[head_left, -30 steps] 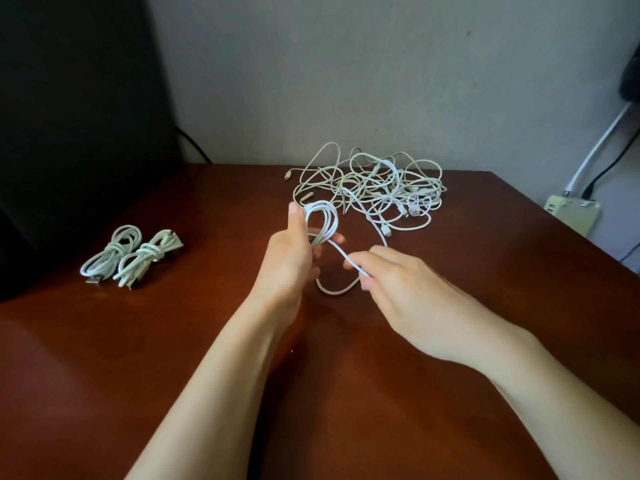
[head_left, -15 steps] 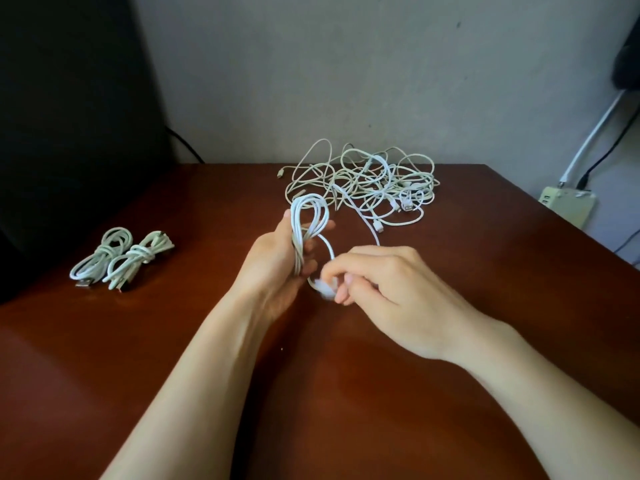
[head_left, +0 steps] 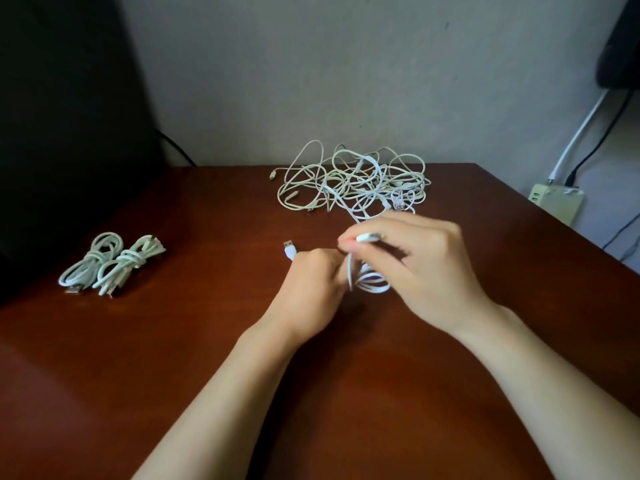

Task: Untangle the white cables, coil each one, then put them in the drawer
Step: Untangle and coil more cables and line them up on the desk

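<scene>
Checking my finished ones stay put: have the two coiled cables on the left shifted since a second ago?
No. The coiled cables lie just as far left of the tangled pile as before; only the view shifted.

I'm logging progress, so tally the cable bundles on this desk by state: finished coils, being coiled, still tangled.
Finished coiled cables: 2
Cable being coiled: 1
Tangled pile of white cables: 1, strands uncountable
Total: 4
</scene>
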A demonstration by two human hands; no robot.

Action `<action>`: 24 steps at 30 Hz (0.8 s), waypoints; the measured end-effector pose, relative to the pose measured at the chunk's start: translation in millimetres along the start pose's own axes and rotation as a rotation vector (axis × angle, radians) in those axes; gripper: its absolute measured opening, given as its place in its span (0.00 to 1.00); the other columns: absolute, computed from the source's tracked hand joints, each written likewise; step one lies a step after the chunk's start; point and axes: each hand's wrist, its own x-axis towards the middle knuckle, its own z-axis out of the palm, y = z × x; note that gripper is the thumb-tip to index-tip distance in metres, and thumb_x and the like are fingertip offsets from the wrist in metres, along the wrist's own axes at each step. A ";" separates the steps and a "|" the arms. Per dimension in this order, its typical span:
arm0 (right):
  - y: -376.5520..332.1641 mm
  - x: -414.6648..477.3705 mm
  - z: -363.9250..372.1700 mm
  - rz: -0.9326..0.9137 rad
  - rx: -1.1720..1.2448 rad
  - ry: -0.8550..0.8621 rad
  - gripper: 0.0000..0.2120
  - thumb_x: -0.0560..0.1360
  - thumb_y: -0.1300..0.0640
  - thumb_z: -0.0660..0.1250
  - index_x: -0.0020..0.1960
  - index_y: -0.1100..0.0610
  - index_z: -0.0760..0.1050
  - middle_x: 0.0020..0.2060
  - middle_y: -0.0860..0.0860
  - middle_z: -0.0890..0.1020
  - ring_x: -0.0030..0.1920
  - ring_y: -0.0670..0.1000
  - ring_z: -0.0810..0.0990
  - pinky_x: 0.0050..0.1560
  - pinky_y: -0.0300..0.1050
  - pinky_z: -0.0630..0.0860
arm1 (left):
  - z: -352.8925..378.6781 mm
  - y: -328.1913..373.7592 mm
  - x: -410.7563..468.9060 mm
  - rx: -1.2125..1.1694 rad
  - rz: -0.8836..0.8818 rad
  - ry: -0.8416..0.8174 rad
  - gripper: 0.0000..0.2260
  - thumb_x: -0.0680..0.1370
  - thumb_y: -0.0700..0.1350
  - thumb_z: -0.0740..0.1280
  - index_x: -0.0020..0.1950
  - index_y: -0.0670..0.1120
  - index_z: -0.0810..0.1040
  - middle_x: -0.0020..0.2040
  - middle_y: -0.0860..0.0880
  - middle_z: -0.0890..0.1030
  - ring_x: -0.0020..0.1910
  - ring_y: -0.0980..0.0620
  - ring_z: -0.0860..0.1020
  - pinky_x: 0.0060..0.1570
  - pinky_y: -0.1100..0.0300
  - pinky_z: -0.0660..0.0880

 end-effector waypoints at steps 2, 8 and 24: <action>7.1 1.5 -2.7 0.095 -0.004 0.078 0.04 0.71 0.61 0.72 0.41 0.62 0.83 0.34 0.48 0.82 0.35 0.46 0.79 0.39 0.32 0.73 | 2.5 4.9 0.7 -0.039 -0.024 -0.079 0.22 0.83 0.50 0.57 0.29 0.43 0.65 0.26 0.50 0.64 0.27 0.52 0.61 0.30 0.64 0.60; 25.0 4.2 -1.5 0.587 0.275 0.159 0.06 0.72 0.61 0.72 0.37 0.58 0.78 0.28 0.48 0.80 0.28 0.43 0.76 0.33 0.35 0.73 | 0.1 13.6 -2.4 -0.317 -0.097 -0.108 0.25 0.84 0.49 0.54 0.33 0.42 0.80 0.25 0.51 0.59 0.24 0.56 0.56 0.25 0.62 0.56; 18.0 -10.6 25.7 0.559 0.190 0.015 0.09 0.71 0.63 0.73 0.35 0.58 0.74 0.27 0.50 0.80 0.25 0.43 0.77 0.34 0.41 0.75 | -7.0 10.5 4.6 -0.922 -0.333 0.150 0.19 0.82 0.56 0.54 0.36 0.46 0.66 0.28 0.50 0.65 0.25 0.57 0.60 0.26 0.64 0.57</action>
